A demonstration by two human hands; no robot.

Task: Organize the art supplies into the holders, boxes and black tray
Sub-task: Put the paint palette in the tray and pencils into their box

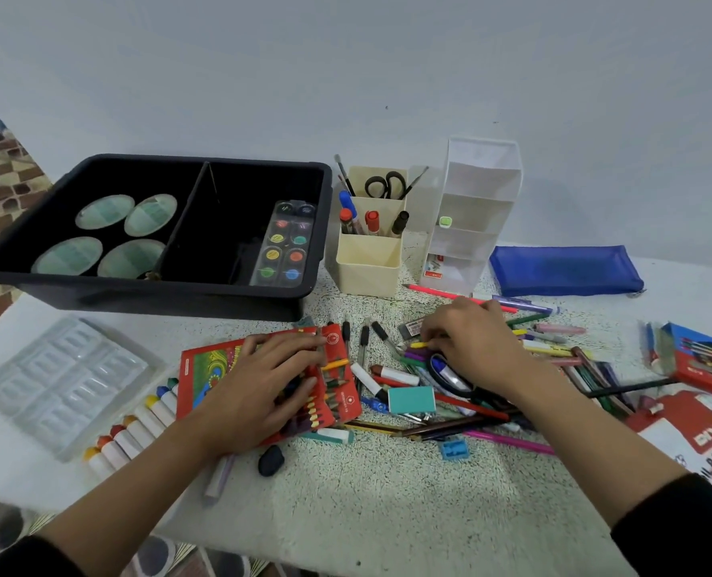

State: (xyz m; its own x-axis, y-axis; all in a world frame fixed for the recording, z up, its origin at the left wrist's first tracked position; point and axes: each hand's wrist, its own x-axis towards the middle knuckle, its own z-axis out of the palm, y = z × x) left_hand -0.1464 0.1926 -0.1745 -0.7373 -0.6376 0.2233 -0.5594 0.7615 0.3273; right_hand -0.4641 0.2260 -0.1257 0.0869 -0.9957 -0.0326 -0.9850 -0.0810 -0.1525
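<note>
My left hand [263, 385] rests flat on an open red box of coloured pencils [337, 389] near the table's middle. My right hand [475, 339] reaches into a heap of loose pens and pencils [471, 414], and its fingertips pinch a small yellow pencil [419, 345]. The black tray [317, 226] stands at the back left, holding several oval palettes [104, 210] and a watercolour set [285, 247]. A cream holder [367, 260] with markers, brushes and scissors stands beside a white tiered holder [471, 202].
A clear plastic insert [54, 381] and a row of paint sticks [134, 431] lie at the left. A blue pouch [562, 270], another pencil box [699, 360] and an oil pastel box [687, 435] sit at the right. A black eraser [271, 460] and a blue sharpener [454, 448] lie near the front.
</note>
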